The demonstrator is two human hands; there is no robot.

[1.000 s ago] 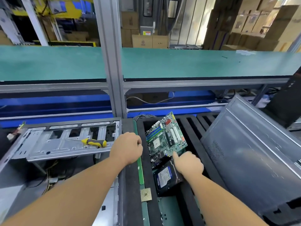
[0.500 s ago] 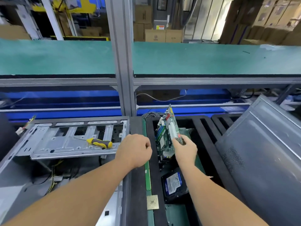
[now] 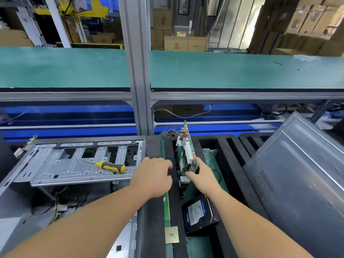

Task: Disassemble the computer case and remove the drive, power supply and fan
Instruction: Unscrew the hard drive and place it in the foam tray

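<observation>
Green motherboard stands on edge in our black foam tray, right hand pinching its lower edge, left hand loosely curled, empty; stiff, light, fragile, so edges only.

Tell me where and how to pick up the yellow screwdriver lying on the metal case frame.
Grip the screwdriver by its thick yellow-and-grey handle, coming from above. It lies flat on the frame, shaft pointing left, handle at the right end, nearest the left hand. The handle looks the easier part to close fingers round; the thin shaft lies close against the metal.
</observation>
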